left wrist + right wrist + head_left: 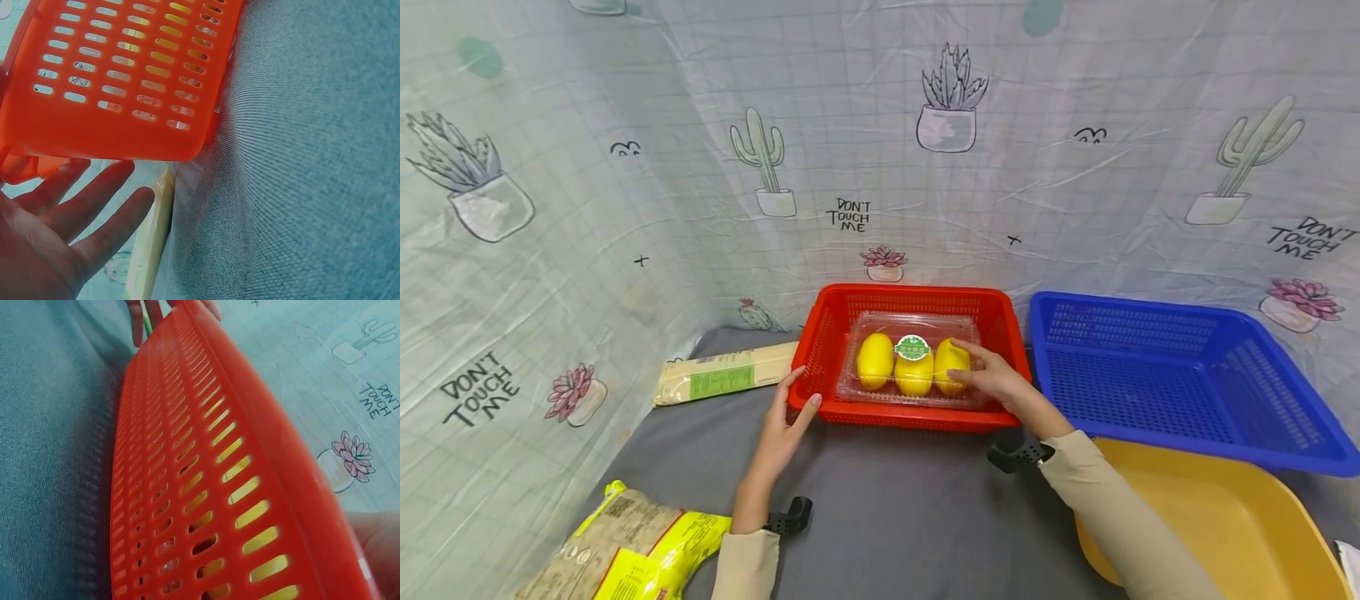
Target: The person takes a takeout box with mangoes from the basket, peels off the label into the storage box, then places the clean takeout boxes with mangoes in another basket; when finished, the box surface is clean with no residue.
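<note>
A clear plastic box (891, 322) with three yellow oval fruits (875, 360) and a green-and-white round label sits inside the red perforated basket (925, 415). My right hand (1000, 385) reaches over the basket's right front, thumb and fingers spread apart over the rightmost fruit at the box lid. In the right wrist view the basket wall hides most of that hand. At the left front corner, my left hand (780, 433) rests against the basket, thumb by the front rim and fingers along the left side. The left wrist view shows its fingers (103, 194) straight and spread beside the basket's end.
A blue perforated basket (1150, 437) stands to the right, with a yellow tub (1217, 517) in front of it. Left of the red basket lies a long pale packet with a green label (722, 372). A yellow-trimmed bag (632, 546) lies front left. A printed curtain (865, 133) hangs behind.
</note>
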{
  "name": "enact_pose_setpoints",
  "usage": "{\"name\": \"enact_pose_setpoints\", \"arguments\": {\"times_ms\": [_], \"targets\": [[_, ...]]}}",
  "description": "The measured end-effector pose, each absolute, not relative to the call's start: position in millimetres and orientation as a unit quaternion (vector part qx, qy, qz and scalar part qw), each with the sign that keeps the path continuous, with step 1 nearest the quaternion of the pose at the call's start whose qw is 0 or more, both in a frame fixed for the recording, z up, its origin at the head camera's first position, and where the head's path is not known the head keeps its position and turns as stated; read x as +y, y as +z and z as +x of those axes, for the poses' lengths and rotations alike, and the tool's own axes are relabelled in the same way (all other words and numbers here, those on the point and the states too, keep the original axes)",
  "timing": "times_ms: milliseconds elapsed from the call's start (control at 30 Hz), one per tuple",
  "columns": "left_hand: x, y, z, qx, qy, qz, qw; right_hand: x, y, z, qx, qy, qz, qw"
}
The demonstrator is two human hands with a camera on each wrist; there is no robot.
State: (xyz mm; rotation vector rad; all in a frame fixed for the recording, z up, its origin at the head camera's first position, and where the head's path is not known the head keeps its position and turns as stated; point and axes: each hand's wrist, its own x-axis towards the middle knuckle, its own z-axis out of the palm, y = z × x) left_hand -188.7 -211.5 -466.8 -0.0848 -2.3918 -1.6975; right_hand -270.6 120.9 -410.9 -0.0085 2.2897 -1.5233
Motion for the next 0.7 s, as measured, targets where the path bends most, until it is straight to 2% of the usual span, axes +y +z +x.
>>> {"name": "enact_pose_setpoints", "arguments": {"times_ms": [233, 700], "targets": [[-200, -434, -174, -0.808, -0.583, -0.023, 0.078, 123, -412, -269, 0.785, -0.571, 0.015, 0.238], [-201, -434, -174, -0.809, -0.581, -0.027, 0.087, 123, -412, -272, 0.75, -0.615, 0.006, 0.241]]}}
